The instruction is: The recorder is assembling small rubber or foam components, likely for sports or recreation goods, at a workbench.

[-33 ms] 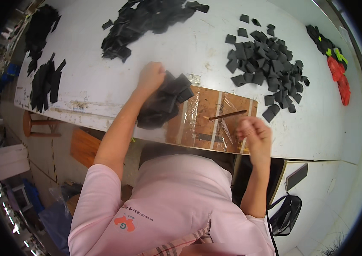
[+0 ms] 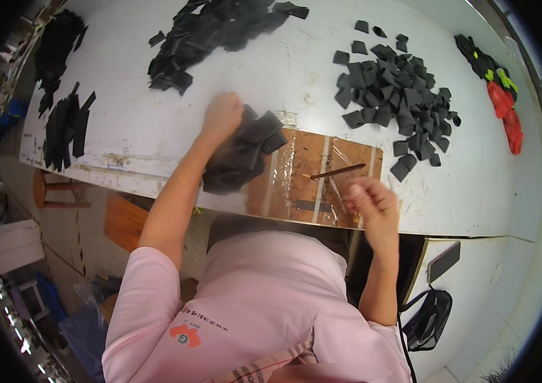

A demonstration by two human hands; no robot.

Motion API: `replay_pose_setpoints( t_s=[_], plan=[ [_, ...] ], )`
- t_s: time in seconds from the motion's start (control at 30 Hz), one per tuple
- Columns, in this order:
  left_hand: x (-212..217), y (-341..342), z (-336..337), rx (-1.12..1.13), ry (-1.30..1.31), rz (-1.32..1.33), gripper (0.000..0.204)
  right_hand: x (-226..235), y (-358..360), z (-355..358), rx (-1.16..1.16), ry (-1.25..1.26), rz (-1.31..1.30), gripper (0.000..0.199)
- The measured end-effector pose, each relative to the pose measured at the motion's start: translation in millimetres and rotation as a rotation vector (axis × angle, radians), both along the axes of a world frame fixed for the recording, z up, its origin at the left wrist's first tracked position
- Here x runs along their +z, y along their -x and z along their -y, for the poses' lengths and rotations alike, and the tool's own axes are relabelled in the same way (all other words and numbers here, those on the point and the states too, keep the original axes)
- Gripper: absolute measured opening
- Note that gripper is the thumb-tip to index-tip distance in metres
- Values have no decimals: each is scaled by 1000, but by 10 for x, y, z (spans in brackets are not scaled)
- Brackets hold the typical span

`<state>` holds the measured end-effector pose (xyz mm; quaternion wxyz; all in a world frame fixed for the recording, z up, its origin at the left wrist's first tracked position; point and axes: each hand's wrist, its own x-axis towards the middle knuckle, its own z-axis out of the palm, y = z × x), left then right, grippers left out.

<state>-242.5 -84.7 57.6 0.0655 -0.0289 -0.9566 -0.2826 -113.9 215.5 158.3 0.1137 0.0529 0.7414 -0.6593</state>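
My left hand point(image 2: 222, 119) is at the far left edge of a heap of black flat pieces point(image 2: 243, 152), its fingers curled; whatever they hold is hidden. Lying on the table, a brown board point(image 2: 269, 197) banded with clear tape has the heap over its left part. Across the board rests a slim dark brush point(image 2: 340, 171) with a pale tip. Just below the brush's right end, above the board's right side, my right hand point(image 2: 373, 203) has its thumb and fingers drawn together. Anything between them is too small to make out.
Folded black pieces point(image 2: 405, 96) lie scattered in a pile at the right. More black strips form piles at the far middle point(image 2: 216, 32), the far left point(image 2: 57, 48) and the left point(image 2: 66, 127). Red and black bundles point(image 2: 504, 101) sit by the right wall. A wooden stool point(image 2: 41, 188) stands below the table.
My right hand has shifted slightly left over the board. The whole view has moved a little; the heap and brush look the same.
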Motion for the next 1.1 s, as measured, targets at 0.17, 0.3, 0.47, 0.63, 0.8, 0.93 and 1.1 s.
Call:
replay_pose_setpoints(
  t_s=[0.17,0.3,0.47,0.63,0.8,0.93,1.1],
  plan=[
    [541,-193,-297,180,-412,-338,7,40,-175,282,151,-23,-55,18],
    [1098,-785,-792,175,-1227,216,6,169,-126,501,144,-188,-250,30],
    [1091,-1293,-1096,22,-1645,507,9,163,-142,549,-56,-207,-481,25],
    [1170,-1378,-1250,-10,-1231,170,15,150,-98,486,-109,-673,-801,12],
    [1271,-1340,-1306,-45,-1223,361,7,73,-130,446,-81,-853,-911,16],
    [1240,-1313,-1314,-48,-1240,406,5,38,-145,404,-40,-979,-981,19],
    [1189,-1291,-1292,-11,-1149,392,6,128,-138,315,76,-609,-699,22]
  ],
)
